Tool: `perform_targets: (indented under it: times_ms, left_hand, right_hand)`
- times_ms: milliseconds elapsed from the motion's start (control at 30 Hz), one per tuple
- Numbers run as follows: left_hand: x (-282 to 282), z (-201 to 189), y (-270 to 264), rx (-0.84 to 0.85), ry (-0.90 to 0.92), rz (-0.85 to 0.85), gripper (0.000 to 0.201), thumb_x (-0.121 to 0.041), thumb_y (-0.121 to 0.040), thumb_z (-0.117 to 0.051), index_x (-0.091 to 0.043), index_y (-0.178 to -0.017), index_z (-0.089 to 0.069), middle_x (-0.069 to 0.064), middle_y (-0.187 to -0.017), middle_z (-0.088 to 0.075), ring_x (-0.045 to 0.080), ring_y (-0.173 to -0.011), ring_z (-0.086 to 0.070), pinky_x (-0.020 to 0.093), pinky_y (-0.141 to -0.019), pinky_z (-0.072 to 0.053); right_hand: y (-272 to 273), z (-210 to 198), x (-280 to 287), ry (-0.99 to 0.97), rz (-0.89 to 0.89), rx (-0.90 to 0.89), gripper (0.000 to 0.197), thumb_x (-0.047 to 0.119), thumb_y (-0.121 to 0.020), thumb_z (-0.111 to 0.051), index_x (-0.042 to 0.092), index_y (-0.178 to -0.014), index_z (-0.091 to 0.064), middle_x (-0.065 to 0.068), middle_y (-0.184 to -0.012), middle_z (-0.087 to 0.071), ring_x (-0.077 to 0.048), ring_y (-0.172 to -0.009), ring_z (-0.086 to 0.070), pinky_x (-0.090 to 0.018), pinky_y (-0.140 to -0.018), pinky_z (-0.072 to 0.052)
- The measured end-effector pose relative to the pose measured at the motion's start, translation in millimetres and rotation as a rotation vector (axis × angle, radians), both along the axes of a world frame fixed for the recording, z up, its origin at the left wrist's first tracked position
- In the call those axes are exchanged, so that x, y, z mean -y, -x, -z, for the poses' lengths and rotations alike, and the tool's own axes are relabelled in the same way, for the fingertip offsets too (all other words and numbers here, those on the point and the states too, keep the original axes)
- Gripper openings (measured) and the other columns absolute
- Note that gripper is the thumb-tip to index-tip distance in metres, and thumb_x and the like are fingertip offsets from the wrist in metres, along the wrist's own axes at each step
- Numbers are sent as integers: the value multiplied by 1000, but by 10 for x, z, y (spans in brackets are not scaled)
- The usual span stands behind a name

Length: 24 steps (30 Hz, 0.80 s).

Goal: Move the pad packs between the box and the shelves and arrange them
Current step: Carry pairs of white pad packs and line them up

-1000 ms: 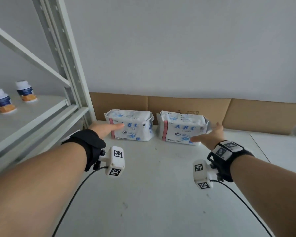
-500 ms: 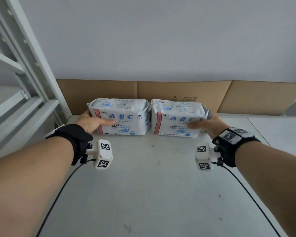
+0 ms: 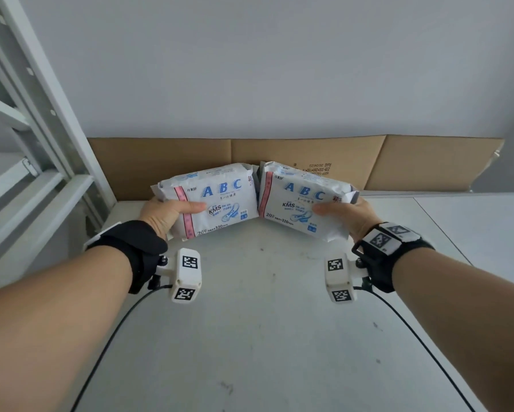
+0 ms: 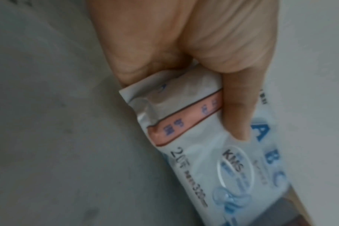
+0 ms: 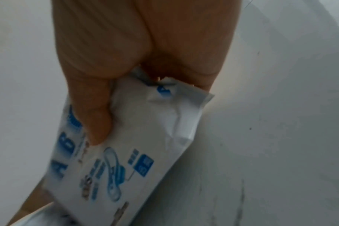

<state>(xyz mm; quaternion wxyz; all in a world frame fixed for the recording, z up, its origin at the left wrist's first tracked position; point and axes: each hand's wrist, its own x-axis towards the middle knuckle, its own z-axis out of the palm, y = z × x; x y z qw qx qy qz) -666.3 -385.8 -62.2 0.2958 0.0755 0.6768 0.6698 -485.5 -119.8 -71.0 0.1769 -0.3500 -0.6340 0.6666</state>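
Observation:
Two white pad packs with blue "ABC" print are held up side by side above the shelf board, tilted so their inner ends meet. My left hand point(image 3: 172, 212) grips the left pack point(image 3: 217, 200) at its left end, thumb across the pink stripe. In the left wrist view the thumb lies on the left pack point(image 4: 203, 152). My right hand point(image 3: 343, 211) grips the right pack point(image 3: 297, 200) at its right end. The right wrist view shows the thumb pressed on the right pack point(image 5: 126, 152).
A flattened brown cardboard sheet point(image 3: 398, 162) leans against the grey wall behind the packs. White metal shelf uprights and beams point(image 3: 41, 120) stand at the left. The white shelf board point(image 3: 250, 322) stretches toward me, with a seam at the right.
Both hands closed on the packs and lifted them off the board toward me. The packs now tilt with their inner ends together.

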Motion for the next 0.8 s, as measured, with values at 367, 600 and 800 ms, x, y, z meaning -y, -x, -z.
perform_targets:
  times_ms: [367, 600, 800]
  left_hand:
    - [-169, -32, -585, 222, -65, -72, 60, -18, -61, -84, -14, -118, -63, 11, -113, -69, 31, -103, -66, 49, -97, -48]
    - [-329, -353, -1293, 207, -111, -84, 61, -28, -65, -82, -14, -121, -61, 13, -114, -68, 34, -107, -64, 48, -93, -50]
    - [-437, -699, -2316, 63, -232, -145, 37, -29, -84, -66, -15, -118, -60, 8, -106, -69, 22, -88, -65, 35, -72, -52]
  right_hand:
    - [-735, -190, 214, 142, 293, -127, 41, 34, -69, -81, 16, -101, -63, -6, -98, -74, -23, -88, -71, -41, -81, -58]
    - [-1243, -559, 454, 299, 253, -367, 48, 32, -77, -74, 18, -120, -59, -6, -107, -73, -26, -101, -68, -47, -95, -51]
    - [-1997, -820, 514, 418, 94, -510, 44, 30, -81, -69, 18, -122, -58, -7, -109, -72, -26, -105, -67, -47, -99, -48]
